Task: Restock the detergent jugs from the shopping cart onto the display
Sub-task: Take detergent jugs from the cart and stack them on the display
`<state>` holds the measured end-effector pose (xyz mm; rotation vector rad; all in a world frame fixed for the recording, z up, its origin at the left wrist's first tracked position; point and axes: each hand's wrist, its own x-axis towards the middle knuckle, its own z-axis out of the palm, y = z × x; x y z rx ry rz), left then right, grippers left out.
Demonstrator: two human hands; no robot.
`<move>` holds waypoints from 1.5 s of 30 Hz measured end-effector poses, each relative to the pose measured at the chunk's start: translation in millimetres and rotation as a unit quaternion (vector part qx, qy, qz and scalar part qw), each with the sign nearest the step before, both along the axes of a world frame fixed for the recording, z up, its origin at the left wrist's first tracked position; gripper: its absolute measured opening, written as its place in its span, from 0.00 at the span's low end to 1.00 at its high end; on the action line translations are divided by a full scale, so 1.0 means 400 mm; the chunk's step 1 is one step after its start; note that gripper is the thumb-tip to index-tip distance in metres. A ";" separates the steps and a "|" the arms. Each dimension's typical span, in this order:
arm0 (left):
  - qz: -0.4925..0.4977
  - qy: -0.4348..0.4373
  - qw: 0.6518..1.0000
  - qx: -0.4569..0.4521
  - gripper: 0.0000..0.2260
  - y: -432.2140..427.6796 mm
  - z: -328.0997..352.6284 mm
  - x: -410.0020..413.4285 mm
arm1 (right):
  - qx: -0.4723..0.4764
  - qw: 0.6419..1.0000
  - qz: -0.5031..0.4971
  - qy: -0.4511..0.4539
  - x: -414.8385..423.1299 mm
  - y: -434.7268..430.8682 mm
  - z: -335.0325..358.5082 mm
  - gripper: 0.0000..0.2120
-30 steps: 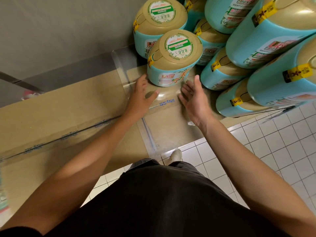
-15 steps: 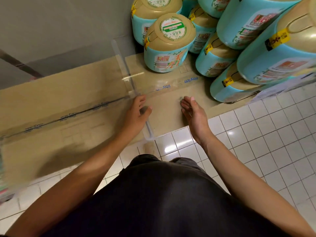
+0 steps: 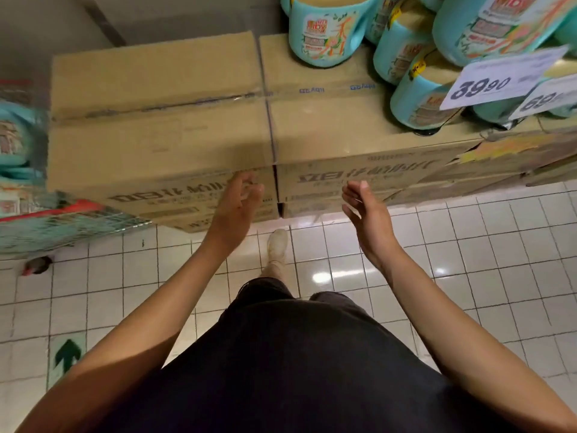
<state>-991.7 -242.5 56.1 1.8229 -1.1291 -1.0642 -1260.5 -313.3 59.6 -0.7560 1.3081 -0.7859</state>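
While left hand [image 3: 237,204] and right hand [image 3: 365,214] hover empty, fingers loosely spread, teal plastic gold-capped detergent jugs [image 3: 324,32] sit atop taped brown cardboard boxes [image 3: 156,89] that serve as the display base. More of them wait in the red-railed wire shopping cart [image 3: 78,223] at left, likely the next grab.

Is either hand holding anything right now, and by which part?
Nothing is held. Left hand and right hand are both empty, fingers loose, in front of the cardboard boxes; the detergent jugs stand untouched.
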 end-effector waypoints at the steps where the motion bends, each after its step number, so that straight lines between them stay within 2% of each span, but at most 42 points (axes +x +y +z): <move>1: 0.017 0.004 1.000 0.005 0.24 0.055 -0.005 -0.004 | 0.003 1.000 0.013 0.001 -0.020 0.040 -0.008 0.21; 4: 0.091 0.009 0.996 0.014 0.26 0.230 -0.028 -0.018 | 0.010 0.999 0.050 0.006 -0.059 0.154 -0.020 0.18; 6: 0.135 0.010 0.990 0.025 0.24 0.357 -0.040 -0.024 | 0.016 0.997 0.078 0.011 -0.069 0.227 -0.023 0.19; 9: 0.163 0.005 0.986 0.043 0.19 0.550 -0.051 -0.028 | 0.031 0.991 0.133 0.012 -0.059 0.331 -0.038 0.21; 14: 0.223 0.003 0.971 0.085 0.22 0.840 -0.065 -0.019 | 0.059 0.968 0.240 0.029 0.027 0.498 -0.064 0.22; 18: 0.301 0.026 0.947 0.109 0.15 1.063 -0.074 0.010 | 0.090 0.941 0.324 0.029 0.167 0.624 -0.075 0.21; 21: 0.366 0.035 0.923 0.117 0.13 1.222 -0.071 0.036 | 0.098 0.917 0.384 0.031 0.311 0.715 -0.070 0.20; 24: 0.426 0.047 0.894 0.127 0.17 1.383 -0.077 0.073 | 0.077 0.888 0.452 0.029 0.465 0.800 -0.059 0.18; 28: 0.473 0.066 0.866 0.151 0.24 1.562 -0.088 0.159 | 0.021 0.854 0.519 0.030 0.671 0.904 -0.041 0.20; 33: 0.500 0.069 0.853 0.132 0.29 1.723 -0.096 0.332 | -0.002 0.829 0.558 0.034 0.898 1.040 -0.051 0.18; 36: 0.503 0.061 0.853 0.124 0.24 1.776 -0.093 0.455 | -0.004 0.822 0.568 0.036 0.998 1.101 -0.065 0.20; 38: 0.497 0.057 0.858 0.114 0.20 1.788 -0.081 0.540 | 0.004 0.824 0.565 0.048 1.056 1.124 -0.069 0.20; 41: 0.498 0.062 0.861 0.082 0.24 1.779 -0.055 0.666 | 0.013 0.828 0.556 0.068 1.135 1.131 -0.074 0.21; 45: 0.478 0.052 0.876 0.044 0.24 1.737 -0.048 0.823 | 0.006 0.825 0.558 0.084 1.235 1.101 -0.076 0.23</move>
